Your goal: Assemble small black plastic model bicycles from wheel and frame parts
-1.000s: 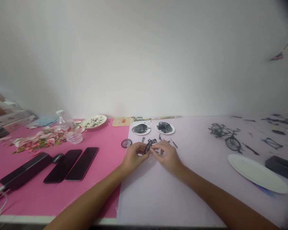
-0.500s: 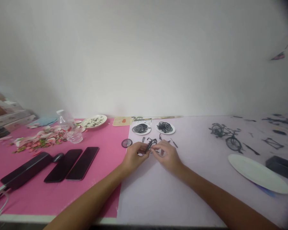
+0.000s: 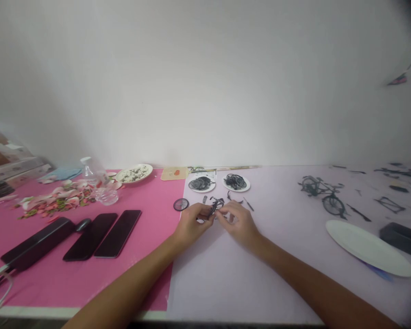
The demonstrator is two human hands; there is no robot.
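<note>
Between my two hands is a small black model bicycle frame (image 3: 216, 205) with a handlebar at its upper end. My left hand (image 3: 194, 224) grips it from the left, fingers closed. Its lower end meets the pinched fingertips of my right hand (image 3: 238, 223); my fingers hide part of it. A loose model wheel (image 3: 181, 204) lies left of my left hand. Just beyond my hands are a small dark part (image 3: 204, 199), a curved black part (image 3: 234, 198) and a thin dark stick-like piece (image 3: 248, 204).
Two white plates, the left plate (image 3: 202, 190) and right plate (image 3: 247, 185), hold black wheels and parts. A model bicycle (image 3: 322, 194) stands to the right, near a pale oval plate (image 3: 368, 246). Leftward lie two phones (image 3: 118, 234), a black power bank (image 3: 37, 244) and a plastic bottle (image 3: 88, 171).
Hardly anything differs. Both hands stay in the same place around the bicycle frame, which appears only very slightly shifted.
</note>
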